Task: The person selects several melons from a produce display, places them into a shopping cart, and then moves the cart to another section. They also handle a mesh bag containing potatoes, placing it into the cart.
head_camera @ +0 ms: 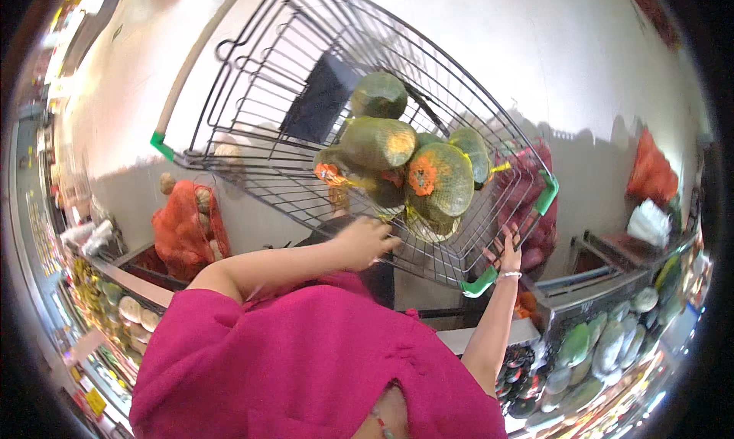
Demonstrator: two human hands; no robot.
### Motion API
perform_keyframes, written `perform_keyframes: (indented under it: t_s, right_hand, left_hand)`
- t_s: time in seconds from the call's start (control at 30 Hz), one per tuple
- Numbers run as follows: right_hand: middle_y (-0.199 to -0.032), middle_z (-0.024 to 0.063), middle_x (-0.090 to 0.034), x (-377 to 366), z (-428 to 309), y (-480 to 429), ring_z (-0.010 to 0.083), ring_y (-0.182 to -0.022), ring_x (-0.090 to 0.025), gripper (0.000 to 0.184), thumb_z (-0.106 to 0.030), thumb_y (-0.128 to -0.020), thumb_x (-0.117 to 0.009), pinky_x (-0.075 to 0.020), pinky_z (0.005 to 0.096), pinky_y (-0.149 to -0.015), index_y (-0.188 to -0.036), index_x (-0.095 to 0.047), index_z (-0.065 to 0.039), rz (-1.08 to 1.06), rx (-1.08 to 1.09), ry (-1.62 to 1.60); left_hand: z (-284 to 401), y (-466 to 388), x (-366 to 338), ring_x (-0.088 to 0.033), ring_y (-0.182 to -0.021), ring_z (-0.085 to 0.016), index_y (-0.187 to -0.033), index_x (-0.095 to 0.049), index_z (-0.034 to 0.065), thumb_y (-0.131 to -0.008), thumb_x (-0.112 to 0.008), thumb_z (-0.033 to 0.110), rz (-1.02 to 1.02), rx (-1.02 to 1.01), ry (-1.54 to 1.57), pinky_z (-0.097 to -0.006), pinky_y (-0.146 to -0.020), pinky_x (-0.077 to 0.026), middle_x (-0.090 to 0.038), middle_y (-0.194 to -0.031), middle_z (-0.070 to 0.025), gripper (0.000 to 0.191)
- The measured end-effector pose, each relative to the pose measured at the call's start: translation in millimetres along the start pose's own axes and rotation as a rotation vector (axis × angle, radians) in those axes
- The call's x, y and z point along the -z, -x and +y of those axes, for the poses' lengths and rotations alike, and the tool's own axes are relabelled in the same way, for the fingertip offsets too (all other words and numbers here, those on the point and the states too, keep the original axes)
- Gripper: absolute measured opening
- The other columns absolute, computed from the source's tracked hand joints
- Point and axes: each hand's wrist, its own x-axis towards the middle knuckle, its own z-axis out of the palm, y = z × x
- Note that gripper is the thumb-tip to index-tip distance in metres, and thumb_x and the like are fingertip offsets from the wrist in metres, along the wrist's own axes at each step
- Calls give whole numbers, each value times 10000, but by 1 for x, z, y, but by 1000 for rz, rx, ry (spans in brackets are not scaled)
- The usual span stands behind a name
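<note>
In front of me stands a wire shopping cart with green plastic corner pieces. Several large green melons or squashes lie in it, some in yellow netting, some with orange patches. My left hand, blurred and with curled fingers, is at the near side of the cart, beside the yellow netting. Whether it grips anything is not clear. My right hand, with a bracelet at the wrist, holds the cart's right end between two green corner pieces. A dark flat panel lies inside the basket.
Red mesh sacks of produce stand on the floor at left and far right. A purple-red mesh sack sits just beyond the cart's right end. Behind me are produce displays with round melons and long green gourds.
</note>
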Motion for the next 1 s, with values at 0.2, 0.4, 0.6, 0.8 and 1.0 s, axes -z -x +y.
perform_keyframes:
  t_s: [0.2,0.4,0.6,0.8,1.0]
  right_hand:
    - [-1457,13,-380,-3,22,-3,378,-1297,-353,500,-370,-977,-507,-551,520,-820,-1432,-326,-268,-15,-29,5]
    - [-1435,45,-387,3,33,-24,368,-1277,-380,442,-341,-993,-474,-579,459,-760,-1411,-345,-275,-77,-19,-23]
    - [-1363,-10,-450,11,37,-49,292,-1260,-414,412,-281,-937,-565,-544,517,-794,-1323,-427,-314,-114,30,-3]
    - [-1315,1,-474,19,51,-59,280,-1197,-461,404,-247,-906,-584,-546,551,-767,-1271,-417,-291,-77,1,-33]
    - [-1286,42,-476,-2,53,-68,250,-1075,-523,501,-192,-860,-587,-567,506,-685,-1314,-393,-275,27,7,-5]
  left_hand:
    - [5,16,7,-613,-1021,-302,-1155,-610,71,-772,-638,574,-136,304,143,-425,-835,-459,-637,-1069,-132,633]
    - [18,11,-18,-629,-880,-289,-1078,-625,89,-768,-559,693,344,268,30,-401,-812,-476,-639,-913,-102,682]
    - [36,-6,-57,-629,-743,-229,-862,-617,125,-766,-671,476,866,493,-184,-353,-724,-493,-586,-750,-35,368]
    - [44,-6,-54,-620,-711,-261,-764,-596,119,-779,-655,433,985,539,-210,-368,-711,-493,-586,-720,-53,320]
    - [7,-1,-46,-616,-672,-268,-696,-568,104,-822,-605,438,1054,404,-159,-375,-691,-482,-579,-688,-68,359]
